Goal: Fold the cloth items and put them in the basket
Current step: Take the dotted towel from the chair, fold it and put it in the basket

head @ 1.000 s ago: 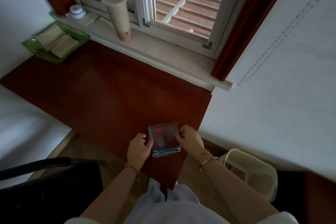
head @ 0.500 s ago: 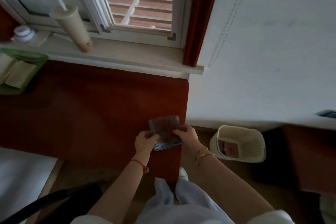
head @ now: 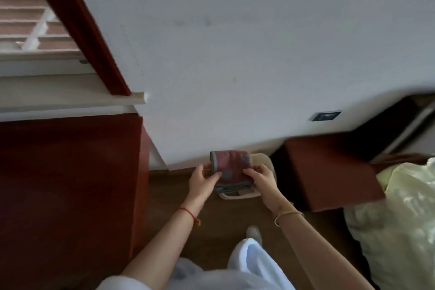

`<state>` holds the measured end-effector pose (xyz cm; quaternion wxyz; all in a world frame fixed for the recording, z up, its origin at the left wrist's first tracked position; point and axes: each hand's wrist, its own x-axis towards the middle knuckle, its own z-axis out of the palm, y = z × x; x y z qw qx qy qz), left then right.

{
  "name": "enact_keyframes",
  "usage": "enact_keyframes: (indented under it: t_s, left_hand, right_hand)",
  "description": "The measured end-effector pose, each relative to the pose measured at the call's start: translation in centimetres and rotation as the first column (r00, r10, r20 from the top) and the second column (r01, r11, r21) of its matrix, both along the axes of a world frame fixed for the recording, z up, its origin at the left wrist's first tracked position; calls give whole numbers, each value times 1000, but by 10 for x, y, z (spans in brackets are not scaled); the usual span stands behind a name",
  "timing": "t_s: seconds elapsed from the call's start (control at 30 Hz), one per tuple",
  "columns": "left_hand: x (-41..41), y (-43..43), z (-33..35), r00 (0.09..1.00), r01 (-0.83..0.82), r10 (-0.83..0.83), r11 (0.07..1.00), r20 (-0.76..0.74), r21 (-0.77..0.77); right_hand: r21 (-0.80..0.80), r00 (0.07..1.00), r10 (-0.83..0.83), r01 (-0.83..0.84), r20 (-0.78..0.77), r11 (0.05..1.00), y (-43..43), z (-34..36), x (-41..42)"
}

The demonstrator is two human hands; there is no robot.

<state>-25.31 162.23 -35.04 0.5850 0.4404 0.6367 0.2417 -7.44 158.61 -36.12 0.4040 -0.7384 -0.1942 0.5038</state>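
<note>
A folded red cloth (head: 231, 167) with a grey-green border and round patches is held flat in the air between both hands. My left hand (head: 202, 179) pinches its left edge, my right hand (head: 261, 178) its right edge. Directly below and behind the cloth stands the cream plastic basket (head: 263, 160) on the floor by the wall; only its rim and front edge show, the inside is hidden by the cloth.
The red-brown table (head: 70, 172) stands to the left under the white windowsill (head: 70, 99). A red-brown cabinet (head: 329, 167) sits right of the basket. A pale green bundle (head: 400, 219) lies at far right. My foot (head: 253, 233) is on the wooden floor.
Both hands lifted the folded cloth off the table's corner and carried it right, over the basket. The view swung right, so the cup and green bag left the frame.
</note>
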Motion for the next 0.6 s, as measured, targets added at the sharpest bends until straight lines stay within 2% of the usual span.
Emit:
enact_keyframes:
  t_s: [0.17, 0.3, 0.5, 0.6]
  left_hand:
    - [110, 12, -55, 996, 0, 13, 989, 86, -145]
    - [163, 37, -132, 997, 25, -6, 969, 77, -245]
    - [207, 87, -320, 1000, 13, -6, 939, 23, -345]
    - [217, 104, -442, 1000, 8, -18, 934, -25, -357]
  right_hand:
    - [-130, 995, 98, -93, 30, 987, 20, -43, 111]
    - [-256, 981, 183, -160, 68, 953, 46, -124, 165]
    - [-381, 926, 364, -302, 101, 874, 93, -301, 201]
    - [-423, 893, 448, -392, 37, 817, 117, -403, 207]
